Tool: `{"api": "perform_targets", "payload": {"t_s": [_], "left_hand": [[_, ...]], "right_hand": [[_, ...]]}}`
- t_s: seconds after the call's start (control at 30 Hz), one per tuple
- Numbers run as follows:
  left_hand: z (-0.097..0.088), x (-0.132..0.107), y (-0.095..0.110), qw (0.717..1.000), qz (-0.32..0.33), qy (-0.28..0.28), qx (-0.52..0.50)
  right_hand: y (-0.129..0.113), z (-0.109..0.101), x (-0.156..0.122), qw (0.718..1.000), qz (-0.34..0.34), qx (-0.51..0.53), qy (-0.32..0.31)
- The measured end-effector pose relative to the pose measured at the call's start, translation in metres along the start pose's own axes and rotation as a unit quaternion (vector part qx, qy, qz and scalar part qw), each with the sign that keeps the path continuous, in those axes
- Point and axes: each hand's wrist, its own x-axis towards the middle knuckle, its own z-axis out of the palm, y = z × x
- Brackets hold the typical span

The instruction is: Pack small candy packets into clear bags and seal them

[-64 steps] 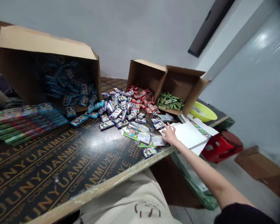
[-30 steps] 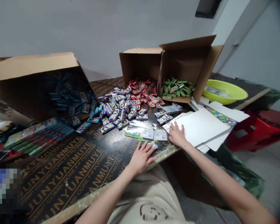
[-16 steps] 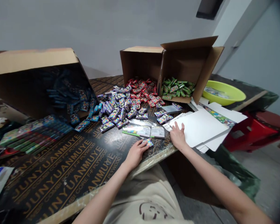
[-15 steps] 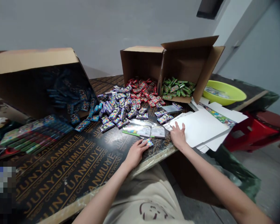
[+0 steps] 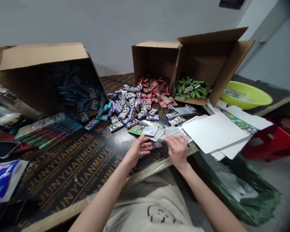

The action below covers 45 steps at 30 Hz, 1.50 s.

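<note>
My left hand (image 5: 139,150) hovers at the table's front edge, fingers apart with nothing in them. My right hand (image 5: 178,149) is closed at the near edge of a pale sheet with rows of small marks (image 5: 173,131), apparently pinching it; the fingertips are partly blurred. Between my hands lies a small purple wrapped packet (image 5: 157,146), partly covered. Just beyond are a green-edged printed card (image 5: 136,129) and a white label-like piece (image 5: 150,130). A heap of purple packets (image 5: 124,113) spreads behind them.
Open cartons hold blue packets (image 5: 73,96), red packets (image 5: 156,88) and green packets (image 5: 192,88). White cards (image 5: 214,131) are stacked at right, near a yellow-green basin (image 5: 256,96). Flat boxes (image 5: 49,129) lie left. A green bag (image 5: 263,199) hangs below the table's right side.
My left hand has lifted off the small packet and opened. My right hand has moved left from the white cards, with the marked sheet now drawn out beside it. The view has shifted slightly.
</note>
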Motion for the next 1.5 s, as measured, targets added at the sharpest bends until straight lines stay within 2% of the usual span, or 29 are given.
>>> {"api": "perform_targets", "payload": {"t_s": [0.03, 0.1, 0.17, 0.2, 0.23, 0.3, 0.33, 0.37, 0.4, 0.43, 0.5, 0.53, 0.57, 0.6, 0.73, 0.77, 0.83, 0.9, 0.97, 1.07, 1.23, 1.33, 1.4, 1.5], "left_hand": [[-0.004, -0.001, 0.002, 0.998, -0.036, -0.008, -0.051], [-0.011, -0.002, 0.001, 0.995, -0.053, 0.011, -0.081], [-0.015, -0.005, -0.005, 0.995, -0.031, 0.055, -0.073], [-0.015, -0.008, -0.008, 0.994, -0.018, 0.071, -0.075], [-0.015, -0.013, -0.011, 0.993, -0.006, 0.079, -0.086], [-0.013, -0.025, -0.013, 0.989, 0.020, 0.093, -0.117], [-0.012, -0.032, -0.013, 0.985, 0.033, 0.105, -0.129], [-0.011, -0.040, -0.012, 0.982, 0.047, 0.122, -0.135], [-0.009, -0.047, -0.011, 0.979, 0.061, 0.141, -0.137], [-0.007, -0.054, -0.010, 0.975, 0.073, 0.160, -0.136], [-0.003, -0.066, -0.009, 0.970, 0.093, 0.187, -0.128], [-0.001, -0.071, -0.010, 0.968, 0.101, 0.196, -0.119], [0.001, -0.075, -0.010, 0.967, 0.110, 0.205, -0.105], [0.004, -0.080, -0.010, 0.965, 0.121, 0.217, -0.085], [0.013, -0.104, -0.007, 0.947, 0.178, 0.266, 0.035], [0.014, -0.111, -0.004, 0.941, 0.188, 0.275, 0.066], [0.014, -0.123, 0.001, 0.933, 0.194, 0.284, 0.104], [0.011, -0.130, 0.004, 0.940, 0.185, 0.267, 0.108], [0.004, -0.132, 0.006, 0.952, 0.166, 0.231, 0.113], [-0.007, -0.128, 0.006, 0.956, 0.145, 0.218, 0.132], [-0.020, -0.120, 0.007, 0.965, 0.127, 0.200, 0.108], [-0.022, -0.116, 0.006, 0.964, 0.111, 0.220, 0.105], [-0.024, -0.113, 0.005, 0.953, 0.127, 0.246, 0.121], [-0.028, -0.111, 0.009, 0.916, 0.196, 0.272, 0.220]], "right_hand": [[-0.015, 0.001, -0.005, 0.997, -0.062, 0.040, -0.029], [-0.039, 0.001, -0.015, 0.976, -0.172, 0.110, -0.074], [-0.050, -0.001, -0.023, 0.961, -0.210, 0.152, -0.094], [-0.051, -0.002, -0.027, 0.965, -0.186, 0.164, -0.089], [-0.049, -0.004, -0.030, 0.973, -0.134, 0.174, -0.074], [-0.040, -0.010, -0.034, 0.976, 0.026, 0.211, -0.037], [-0.035, -0.013, -0.037, 0.961, 0.114, 0.251, -0.029], [-0.031, -0.016, -0.039, 0.931, 0.194, 0.306, -0.040], [-0.029, -0.019, -0.041, 0.887, 0.263, 0.374, -0.068], [-0.028, -0.022, -0.043, 0.830, 0.316, 0.447, -0.106], [-0.034, -0.030, -0.046, 0.708, 0.371, 0.576, -0.170], [-0.039, -0.034, -0.046, 0.662, 0.378, 0.620, -0.185], [-0.045, -0.039, -0.044, 0.630, 0.377, 0.652, -0.192], [-0.050, -0.043, -0.042, 0.609, 0.370, 0.673, -0.198], [-0.060, -0.055, -0.031, 0.572, 0.347, 0.694, -0.266], [-0.060, -0.056, -0.030, 0.573, 0.346, 0.690, -0.276], [-0.058, -0.057, -0.028, 0.598, 0.345, 0.670, -0.273], [-0.057, -0.056, -0.026, 0.636, 0.340, 0.644, -0.255], [-0.057, -0.053, -0.023, 0.660, 0.331, 0.626, -0.250], [-0.060, -0.047, -0.018, 0.673, 0.325, 0.614, -0.254], [-0.063, -0.040, -0.015, 0.704, 0.329, 0.583, -0.236], [-0.063, -0.038, -0.014, 0.726, 0.331, 0.557, -0.228], [-0.063, -0.036, -0.012, 0.762, 0.321, 0.522, -0.210], [-0.064, -0.036, -0.005, 0.849, 0.246, 0.439, -0.164]]}}
